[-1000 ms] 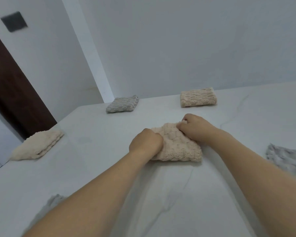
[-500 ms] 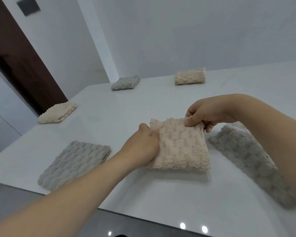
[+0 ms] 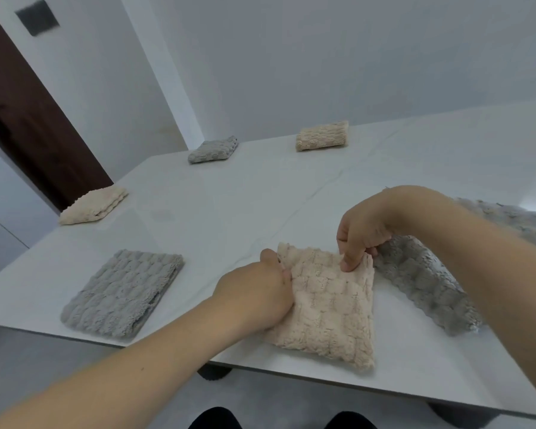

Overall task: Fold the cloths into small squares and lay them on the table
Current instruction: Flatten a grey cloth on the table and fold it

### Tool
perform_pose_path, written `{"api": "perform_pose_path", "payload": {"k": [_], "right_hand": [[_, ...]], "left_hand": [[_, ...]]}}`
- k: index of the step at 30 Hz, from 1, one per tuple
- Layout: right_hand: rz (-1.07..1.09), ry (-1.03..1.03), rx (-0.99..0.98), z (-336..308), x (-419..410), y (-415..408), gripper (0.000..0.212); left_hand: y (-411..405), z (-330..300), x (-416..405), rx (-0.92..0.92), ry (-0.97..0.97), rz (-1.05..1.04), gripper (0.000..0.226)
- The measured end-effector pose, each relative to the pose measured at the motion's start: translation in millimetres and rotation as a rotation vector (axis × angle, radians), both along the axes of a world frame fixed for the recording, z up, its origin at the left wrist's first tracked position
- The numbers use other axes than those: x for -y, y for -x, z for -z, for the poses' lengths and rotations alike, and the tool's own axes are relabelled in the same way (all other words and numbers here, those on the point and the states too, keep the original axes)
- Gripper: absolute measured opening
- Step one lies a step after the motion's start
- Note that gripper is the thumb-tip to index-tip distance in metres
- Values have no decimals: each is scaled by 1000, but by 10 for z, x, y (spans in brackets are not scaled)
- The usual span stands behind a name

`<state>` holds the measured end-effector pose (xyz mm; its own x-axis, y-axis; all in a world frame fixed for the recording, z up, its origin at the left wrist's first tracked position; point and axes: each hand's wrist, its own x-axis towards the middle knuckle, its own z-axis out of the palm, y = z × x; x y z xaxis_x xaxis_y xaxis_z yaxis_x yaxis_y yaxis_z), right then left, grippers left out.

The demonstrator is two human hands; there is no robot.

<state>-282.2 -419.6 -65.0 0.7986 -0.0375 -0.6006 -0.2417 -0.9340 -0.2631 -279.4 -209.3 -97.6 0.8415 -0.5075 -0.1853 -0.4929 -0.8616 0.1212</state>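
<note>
I see a beige cloth (image 3: 328, 308) with a waffle-like, fluffy weave, folded to a rough square, lying low and centre in frame near the front edge of the white table (image 3: 229, 218). My left hand (image 3: 254, 295) grips its left edge with curled fingers; my right hand (image 3: 361, 233) pinches the upper right corner. A loose grey cloth (image 3: 427, 283) lies just right of it, touching

On the bench (image 3: 217, 218), the cloth in hand (image 3: 331, 311) lies near the front edge, between a folded cloth (image 3: 121, 292) to its left and an unfolded cloth (image 3: 430, 289) just beside its right. Three more folded cloths sit behind: one at the left edge (image 3: 93, 205), two along the back (image 3: 213, 149) (image 3: 321, 136).
</note>
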Motion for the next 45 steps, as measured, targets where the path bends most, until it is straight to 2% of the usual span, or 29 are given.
{"api": "perform_pose_path", "payload": {"k": [2, 5, 7, 9, 10, 12, 15, 17, 19, 21, 23, 28, 31, 32, 34, 36, 40, 42, 45], "right_hand": [[-20, 49, 10, -8, -27, 3, 28], [82, -187, 98, -115, 77, 48, 5], [205, -300, 313, -189, 246, 55, 17], [239, -144, 482, -229, 386, 56, 32], [217, -15, 478, -234, 426, 52, 38], [174, 189, 339, -202, 487, 50, 43], [151, 326, 199, -88, 609, -10, 42], [183, 295, 206, -16, 696, -69, 40], [185, 286, 188, 7, 761, -115, 32], [189, 274, 165, 19, 846, -169, 24], [199, 232, 195, -8, 930, -203, 17], [291, -28, 581, -75, 1118, -422, 6], [394, -131, 736, -129, 1127, -721, 34], [396, -134, 760, -153, 1111, -853, 37], [374, -108, 862, -208, 1050, -1139, 27], [370, -105, 1059, -325, 973, -1402, 17], [322, -166, 1433, -829, 775, -1761, 10], [269, -189, 1514, -1043, 661, -1849, 11], [212, -363, 1496, -1106, 468, -1824, 9]], "left_hand": [[-6, -57, 48, -53, -122, -7, 30], [-113, -315, 106, -132, -240, -82, 51], [-255, -516, 164, -60, -129, -83, 47], [-362, -614, 290, -55, 67, -63, 31], [-393, -605, 383, -96, 142, -37, 25], [-405, -527, 621, -188, 196, 38, 25], [-357, -330, 992, -272, 193, 65, 47], [-351, -199, 1195, -270, 162, 56, 51], [-362, -111, 1338, -273, 165, 63, 35], [-403, -108, 1416, -391, 264, 39, 20], [-518, -143, 1461, -441, 378, 15, 14], [-1083, -305, 1414, -457, 672, -133, 12], [-1536, -361, 1310, -365, 723, -214, 15], [-1698, -382, 1269, -316, 730, -238, 15], [-2038, -467, 1169, -191, 757, -273, 16], [-2347, -655, 1035, -15, 824, -268, 16], [-2697, -1216, 637, 370, 880, -144, 18], [-2746, -1418, 419, 530, 886, -71, 10], [-2718, -1459, 112, 596, 903, -12, 16]]}}
